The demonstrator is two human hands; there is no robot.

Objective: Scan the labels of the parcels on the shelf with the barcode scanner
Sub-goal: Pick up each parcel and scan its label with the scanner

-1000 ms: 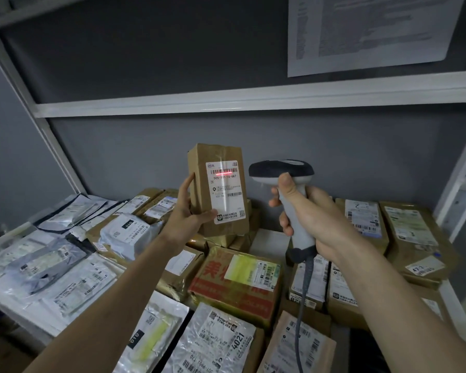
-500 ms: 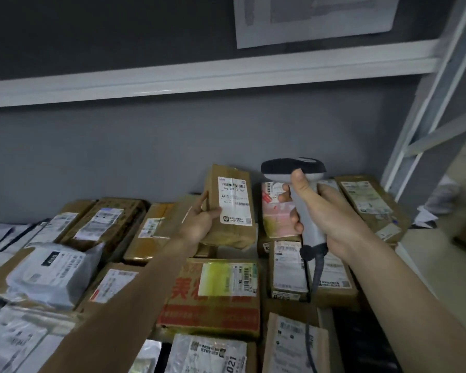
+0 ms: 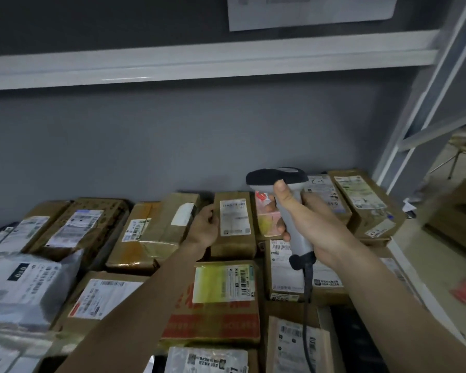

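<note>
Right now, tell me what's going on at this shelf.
A person is working through parcels with a barcode scanner, gripped in the right hand. The left hand holds a small brown parcel at the back row, its label facing up. No scan line shows on it. Other labelled boxes and bags cover the shelf.

A grey wall fills the back; a white shelf beam runs across it from the left edge to a pale upright post on the right, which has slanted braces; a sheet of printed paper hangs on the wall above the beam, its text too blurred to read; past the post a pale floor is lit brighter than the dim shelf bay; a thin metal leg stands there, blurred.
</note>
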